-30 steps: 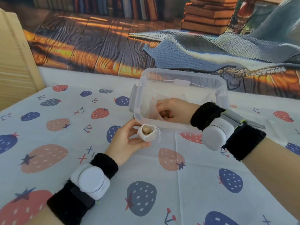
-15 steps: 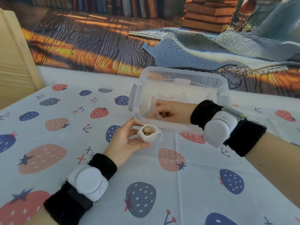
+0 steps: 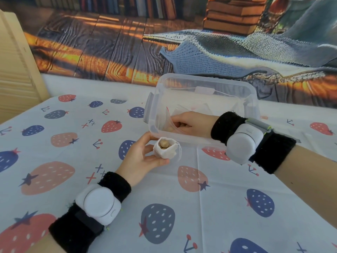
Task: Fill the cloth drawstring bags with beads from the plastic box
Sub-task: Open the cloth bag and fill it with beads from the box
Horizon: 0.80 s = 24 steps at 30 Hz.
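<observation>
A clear plastic box (image 3: 204,88) stands on the table past the middle. My right hand (image 3: 191,123) is inside it, fingers curled down among tan beads (image 3: 170,128) in a clear plastic pouch; I cannot see whether it holds a bead. Just in front of the box's near left corner, my left hand (image 3: 140,156) holds a small white cloth drawstring bag (image 3: 165,149) upright with its mouth open. A few tan beads (image 3: 163,143) show inside the bag. A thin drawstring hangs off its right side.
The table wears a white cloth (image 3: 209,207) printed with red and navy strawberries. A pale wooden panel (image 3: 16,70) stands at the left edge. A printed backdrop (image 3: 182,42) of books and a blanket hangs behind the table. More pale pouches lie in the box.
Both hands stay nearly where they were. The right hand's fingers have shifted slightly among the beads in the box; the left hand keeps the bag by the box corner.
</observation>
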Tool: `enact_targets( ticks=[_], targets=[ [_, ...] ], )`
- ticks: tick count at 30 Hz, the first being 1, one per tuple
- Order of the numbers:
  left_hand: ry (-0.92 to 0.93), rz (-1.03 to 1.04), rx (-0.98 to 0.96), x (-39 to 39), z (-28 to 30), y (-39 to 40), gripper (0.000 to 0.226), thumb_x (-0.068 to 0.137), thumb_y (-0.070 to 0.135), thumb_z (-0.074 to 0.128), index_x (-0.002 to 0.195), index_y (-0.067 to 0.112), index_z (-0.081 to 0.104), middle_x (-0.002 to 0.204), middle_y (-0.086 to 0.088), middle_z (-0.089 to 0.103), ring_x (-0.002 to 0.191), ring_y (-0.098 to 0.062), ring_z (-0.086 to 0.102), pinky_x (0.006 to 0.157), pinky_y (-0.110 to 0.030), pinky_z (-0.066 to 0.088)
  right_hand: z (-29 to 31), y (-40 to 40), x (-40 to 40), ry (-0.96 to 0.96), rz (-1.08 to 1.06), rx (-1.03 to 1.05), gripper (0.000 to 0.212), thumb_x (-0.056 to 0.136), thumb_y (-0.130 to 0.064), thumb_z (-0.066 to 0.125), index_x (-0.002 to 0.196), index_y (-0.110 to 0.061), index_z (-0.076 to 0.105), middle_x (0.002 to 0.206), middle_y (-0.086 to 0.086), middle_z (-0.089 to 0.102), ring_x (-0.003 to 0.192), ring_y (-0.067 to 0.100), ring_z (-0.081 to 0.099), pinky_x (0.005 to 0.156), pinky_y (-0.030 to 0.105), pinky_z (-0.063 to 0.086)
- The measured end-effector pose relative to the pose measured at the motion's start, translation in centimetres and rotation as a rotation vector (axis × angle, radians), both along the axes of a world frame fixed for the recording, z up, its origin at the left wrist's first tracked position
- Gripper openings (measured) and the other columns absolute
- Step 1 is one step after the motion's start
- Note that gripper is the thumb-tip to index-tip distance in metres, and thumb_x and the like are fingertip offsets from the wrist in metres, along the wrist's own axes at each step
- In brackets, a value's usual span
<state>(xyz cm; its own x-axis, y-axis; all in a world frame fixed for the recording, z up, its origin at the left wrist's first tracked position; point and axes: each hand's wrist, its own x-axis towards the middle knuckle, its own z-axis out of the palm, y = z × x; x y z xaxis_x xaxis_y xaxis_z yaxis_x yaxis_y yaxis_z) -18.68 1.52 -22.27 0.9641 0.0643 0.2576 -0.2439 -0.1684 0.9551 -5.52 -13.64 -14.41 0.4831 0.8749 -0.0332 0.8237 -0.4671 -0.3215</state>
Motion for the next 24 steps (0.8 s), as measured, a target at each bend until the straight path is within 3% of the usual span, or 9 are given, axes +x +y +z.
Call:
enact_targets(
  ticks=[4, 9, 12, 15, 20, 22, 24],
  targets=[
    [-0.007, 0.006, -0.005, 0.0, 0.2, 0.0, 0.041, 0.072, -0.007, 0.073, 0.104, 0.012, 0.056, 0.104, 0.001, 0.062, 0.09, -0.002, 0.063, 0.078, -0.016, 0.048, 0.7, 0.3, 0.3, -0.125, -0.041, -0.008, 0.039, 0.093, -0.005, 0.041, 0.065, -0.032, 0.034, 0.067, -0.012, 0.043, 0.071, 0.017, 0.042, 0.06, 0.02, 0.029],
    [-0.009, 0.027, 0.005, 0.0, 0.1, 0.0, 0.045, 0.074, -0.003, 0.073, 0.11, 0.019, 0.057, 0.109, 0.004, 0.063, 0.096, -0.005, 0.063, 0.088, -0.021, 0.048, 1.5, 0.4, 0.8, -0.096, -0.122, -0.028, 0.026, 0.095, -0.013, 0.042, 0.073, -0.026, 0.045, 0.079, 0.002, 0.054, 0.076, 0.022, 0.049, 0.073, 0.031, 0.04],
    [-0.002, 0.032, 0.01, 0.1, 0.0, 0.0, 0.045, 0.074, -0.001, 0.074, 0.11, 0.02, 0.058, 0.109, 0.005, 0.064, 0.096, -0.005, 0.063, 0.089, -0.022, 0.047, 2.1, 0.4, 0.9, -0.004, -0.175, 0.01, 0.033, 0.097, -0.019, 0.043, 0.066, -0.029, 0.045, 0.066, -0.003, 0.051, 0.062, 0.015, 0.048, 0.06, 0.021, 0.043],
    [0.005, 0.044, 0.005, 0.2, 0.0, 0.1, 0.043, 0.073, -0.001, 0.075, 0.108, 0.019, 0.059, 0.106, 0.004, 0.064, 0.094, -0.006, 0.064, 0.087, -0.022, 0.047, 2.7, 0.2, 0.7, 0.039, -0.202, 0.041, 0.033, 0.097, -0.021, 0.044, 0.065, -0.027, 0.046, 0.061, -0.001, 0.051, 0.047, 0.002, 0.044, 0.046, 0.01, 0.034],
    [0.011, 0.033, 0.006, 0.2, -0.1, 0.1, 0.042, 0.072, 0.0, 0.077, 0.105, 0.019, 0.059, 0.105, 0.003, 0.065, 0.092, -0.006, 0.064, 0.083, -0.019, 0.047, 2.5, 1.0, 1.1, -0.115, -0.188, -0.004, 0.018, 0.095, -0.011, 0.043, 0.095, -0.015, 0.06, 0.087, 0.002, 0.054, 0.078, 0.018, 0.045, 0.069, 0.023, 0.03],
    [0.008, 0.037, -0.002, 0.3, -0.1, 0.1, 0.042, 0.072, 0.0, 0.076, 0.105, 0.02, 0.059, 0.105, 0.002, 0.065, 0.091, -0.006, 0.064, 0.083, -0.019, 0.047, 2.6, 1.2, 1.3, -0.118, -0.196, 0.003, 0.021, 0.095, -0.012, 0.042, 0.103, -0.009, 0.061, 0.088, 0.002, 0.055, 0.077, 0.018, 0.046, 0.07, 0.023, 0.031],
    [0.004, 0.043, -0.004, 0.3, -0.1, 0.2, 0.042, 0.072, 0.0, 0.077, 0.105, 0.02, 0.059, 0.106, 0.001, 0.065, 0.091, -0.006, 0.064, 0.085, -0.021, 0.048, 2.9, 1.1, 1.3, -0.045, -0.217, 0.065, 0.021, 0.097, -0.017, 0.042, 0.102, -0.008, 0.06, 0.077, 0.001, 0.053, 0.064, 0.013, 0.045, 0.062, 0.021, 0.034]
  ],
)
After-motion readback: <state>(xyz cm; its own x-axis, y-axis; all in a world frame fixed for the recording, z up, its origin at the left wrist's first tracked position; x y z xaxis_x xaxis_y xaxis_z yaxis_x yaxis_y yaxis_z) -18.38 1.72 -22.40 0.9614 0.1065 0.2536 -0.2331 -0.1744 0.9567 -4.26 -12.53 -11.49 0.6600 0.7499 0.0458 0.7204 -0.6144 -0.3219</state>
